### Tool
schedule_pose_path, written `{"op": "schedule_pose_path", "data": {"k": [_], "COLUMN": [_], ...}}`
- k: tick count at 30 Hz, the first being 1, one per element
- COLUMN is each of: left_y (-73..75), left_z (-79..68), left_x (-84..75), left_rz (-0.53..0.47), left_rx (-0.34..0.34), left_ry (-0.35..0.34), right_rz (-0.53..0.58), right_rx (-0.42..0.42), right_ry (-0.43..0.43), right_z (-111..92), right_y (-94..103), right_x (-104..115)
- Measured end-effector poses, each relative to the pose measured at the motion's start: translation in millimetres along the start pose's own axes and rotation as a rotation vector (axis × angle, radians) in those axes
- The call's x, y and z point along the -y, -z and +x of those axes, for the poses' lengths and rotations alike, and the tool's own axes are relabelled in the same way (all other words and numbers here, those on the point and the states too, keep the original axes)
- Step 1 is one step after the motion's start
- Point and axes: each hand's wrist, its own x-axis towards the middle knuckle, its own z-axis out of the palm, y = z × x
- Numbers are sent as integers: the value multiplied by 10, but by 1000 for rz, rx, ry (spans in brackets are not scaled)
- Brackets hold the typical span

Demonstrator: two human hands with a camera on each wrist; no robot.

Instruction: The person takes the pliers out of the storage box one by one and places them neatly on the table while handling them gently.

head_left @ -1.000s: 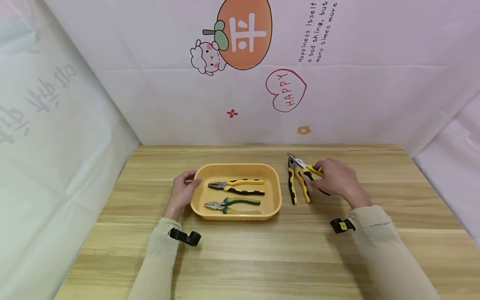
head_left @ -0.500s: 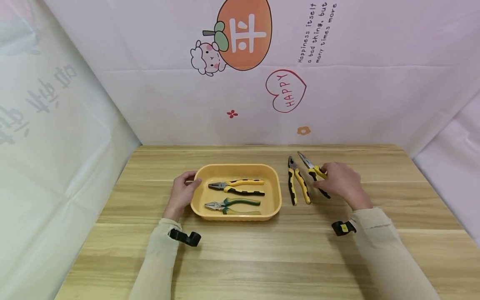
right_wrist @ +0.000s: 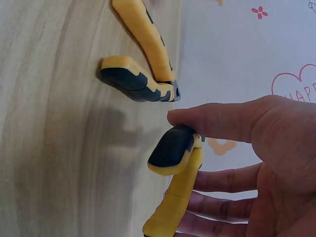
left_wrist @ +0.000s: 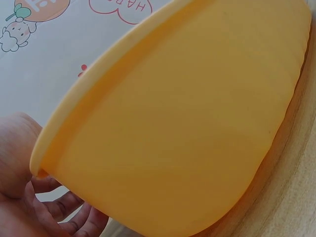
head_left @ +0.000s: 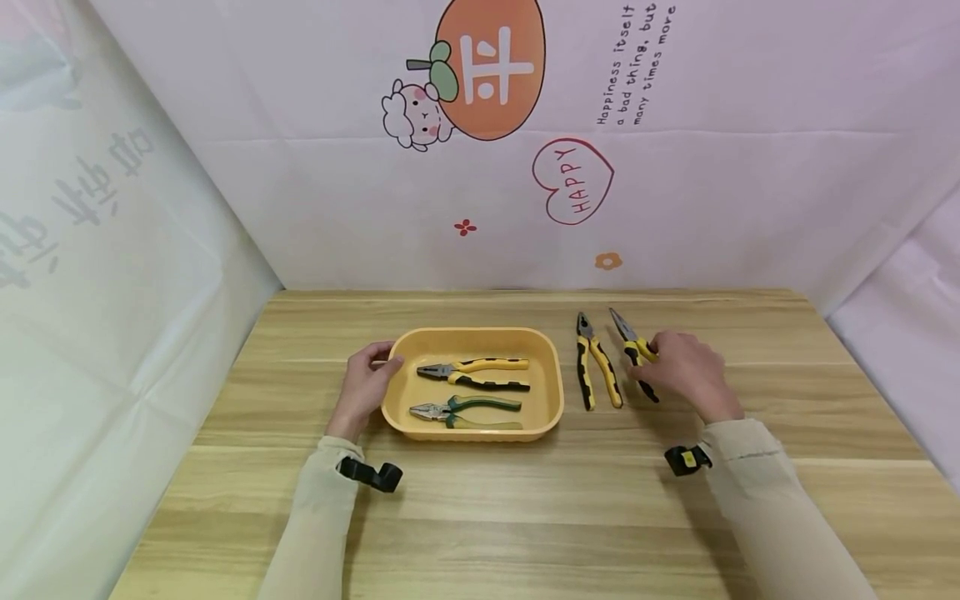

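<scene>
Yellow-and-black long-nose pliers [head_left: 633, 352], right of centre, jut upper-left from the right hand [head_left: 686, 372] pinching their handles; the left hand [head_left: 363, 387] grips the tray [head_left: 472, 331].

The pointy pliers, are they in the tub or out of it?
Out. The head view shows the pointy pliers in the right hand, apart from the tub, with another pair between.

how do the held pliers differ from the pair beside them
The held pliers have a slender, pointed nose; the neighbouring pliers have a blunt one. The right hand pinches the held pliers, while the neighbouring pliers lie untouched on the table. Both have yellow-and-black handles.
</scene>
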Motion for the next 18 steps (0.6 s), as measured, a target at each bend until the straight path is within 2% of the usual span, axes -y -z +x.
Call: {"op": "schedule_pose_path", "data": {"k": [18], "left_y": [-10], "left_z": [0], "left_x": [-6], "left_rz": [-3], "left_rx": [-5], "left_ry": [7], "right_rz": [19], "right_rx": [52], "right_ry": [-71], "right_z": [38], "right_y": [-129], "right_x": [-104]}}
